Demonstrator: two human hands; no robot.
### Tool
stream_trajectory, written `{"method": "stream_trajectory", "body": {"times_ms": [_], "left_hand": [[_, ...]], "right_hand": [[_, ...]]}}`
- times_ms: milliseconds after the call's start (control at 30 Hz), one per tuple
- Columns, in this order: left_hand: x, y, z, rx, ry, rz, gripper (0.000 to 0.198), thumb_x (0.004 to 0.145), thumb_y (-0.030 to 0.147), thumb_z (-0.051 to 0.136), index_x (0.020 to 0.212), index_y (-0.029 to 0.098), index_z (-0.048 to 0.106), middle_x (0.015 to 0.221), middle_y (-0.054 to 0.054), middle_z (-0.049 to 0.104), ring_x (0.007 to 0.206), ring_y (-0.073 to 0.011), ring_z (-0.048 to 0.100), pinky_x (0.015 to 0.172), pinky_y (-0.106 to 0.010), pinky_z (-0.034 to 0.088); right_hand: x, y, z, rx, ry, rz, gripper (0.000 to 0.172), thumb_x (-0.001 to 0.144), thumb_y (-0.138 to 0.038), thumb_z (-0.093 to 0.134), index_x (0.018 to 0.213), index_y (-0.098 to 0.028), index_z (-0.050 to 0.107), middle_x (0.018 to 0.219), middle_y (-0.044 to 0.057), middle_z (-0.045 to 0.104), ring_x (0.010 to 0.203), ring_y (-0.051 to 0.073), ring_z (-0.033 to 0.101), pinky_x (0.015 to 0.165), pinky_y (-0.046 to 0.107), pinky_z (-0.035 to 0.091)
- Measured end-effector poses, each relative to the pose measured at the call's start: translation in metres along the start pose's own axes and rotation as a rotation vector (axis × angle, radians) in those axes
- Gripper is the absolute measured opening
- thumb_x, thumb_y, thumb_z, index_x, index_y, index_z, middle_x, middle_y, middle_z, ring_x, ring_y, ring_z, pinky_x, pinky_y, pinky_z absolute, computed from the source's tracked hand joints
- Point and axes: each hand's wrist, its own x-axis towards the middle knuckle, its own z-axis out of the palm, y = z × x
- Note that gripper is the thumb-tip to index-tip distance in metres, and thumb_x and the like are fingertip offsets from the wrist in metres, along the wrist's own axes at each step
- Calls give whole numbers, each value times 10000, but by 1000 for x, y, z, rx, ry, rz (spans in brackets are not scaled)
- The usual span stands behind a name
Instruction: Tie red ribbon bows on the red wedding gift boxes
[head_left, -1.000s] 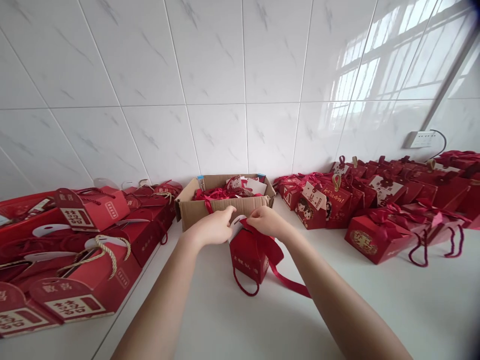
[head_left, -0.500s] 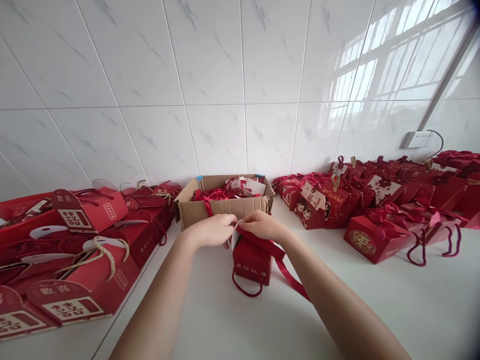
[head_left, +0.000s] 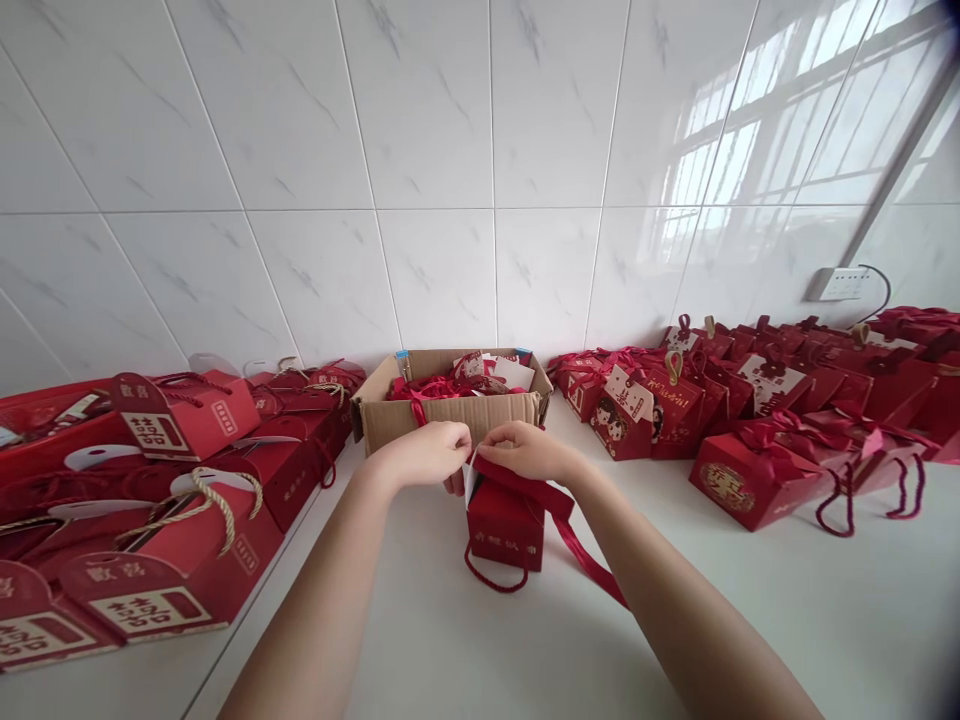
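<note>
A small red gift box (head_left: pixel 506 525) with a rope handle stands on the white counter in front of me, its white inner flap showing at the left. My right hand (head_left: pixel 525 452) is closed on a wide red ribbon (head_left: pixel 581 550) at the top of the box; the ribbon's tail hangs down to the right beneath my forearm. At the box's upper left edge my left hand (head_left: pixel 431 453) is closed, fingers pinched close to the right fingertips. What the left fingers grip is hidden from view.
Behind my hands stands an open cardboard box (head_left: pixel 450 412) with ribbons and cards inside. Red gift boxes (head_left: pixel 180 560) with rope handles are heaped at the left. More ribboned red boxes (head_left: pixel 757 480) fill the right side, below a wall socket (head_left: pixel 840 284). A tiled wall closes off the back.
Both hands stay at the top of the box with only slight finger movement. The left hand has risen a little. The whole view has shifted slightly.
</note>
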Motion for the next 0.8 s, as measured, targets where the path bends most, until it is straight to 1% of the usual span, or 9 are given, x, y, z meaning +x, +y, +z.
{"method": "stream_trajectory", "body": {"times_ms": [100,167,200,300,367,467,567,667,800], "left_hand": [[-4,-2,-8,-71,85,30,119,754,315,480,703,210,503,670,-35,710,680,-219,670,607,-301,472],[-9,-3,-16,-159,197,75,162,807,346,442,757,206,507,763,-47,720,745,-206,679,673,-307,492],[-12,-2,-21,-230,276,107,176,824,351,437,773,201,513,788,-49,716,760,-198,679,695,-306,496],[-22,0,-33,-535,525,231,146,799,320,527,766,181,553,779,-38,688,767,-189,670,682,-286,503],[-29,3,-39,-749,618,321,99,763,267,583,742,171,570,764,-26,666,780,-193,662,651,-275,507],[-38,7,-44,-1026,650,434,68,770,179,554,706,160,566,776,-27,664,817,-200,659,692,-307,526],[-44,10,-47,-1229,644,453,109,787,146,499,702,152,566,820,-58,686,858,-232,663,765,-383,530],[-47,10,-49,-1347,666,443,113,784,152,481,707,133,561,814,-80,671,838,-263,657,740,-425,528],[-49,6,-53,-1413,682,475,90,755,122,477,690,114,540,712,-55,601,683,-193,610,676,-385,521]], "right_hand": [[-5,6,-17,-69,97,23,271,883,-323,426,912,-186,658,868,43,657,767,162,572,646,253,437],[-12,12,-32,-127,151,53,229,870,-257,446,948,-182,648,980,73,656,863,190,580,708,277,442],[-17,15,-40,-152,149,68,199,845,-224,481,938,-184,652,1008,79,655,888,199,583,724,283,443],[-32,20,-59,-197,13,108,99,761,-217,605,808,-191,688,902,64,686,797,203,610,662,278,448],[-38,20,-65,-209,-100,129,126,737,-303,654,711,-186,693,795,57,692,709,199,613,596,276,435],[-38,18,-62,-214,-253,131,236,673,-418,716,658,-184,684,760,48,694,693,198,616,574,272,420],[-29,18,-53,-202,-372,101,234,581,-374,785,683,-195,673,800,28,701,737,195,624,573,251,415],[-23,19,-46,-186,-380,88,214,581,-286,775,753,-211,674,830,14,706,744,185,630,560,237,410],[-22,23,-48,-194,-341,111,178,630,-219,709,807,-223,689,770,8,707,715,176,632,573,245,414]]}}
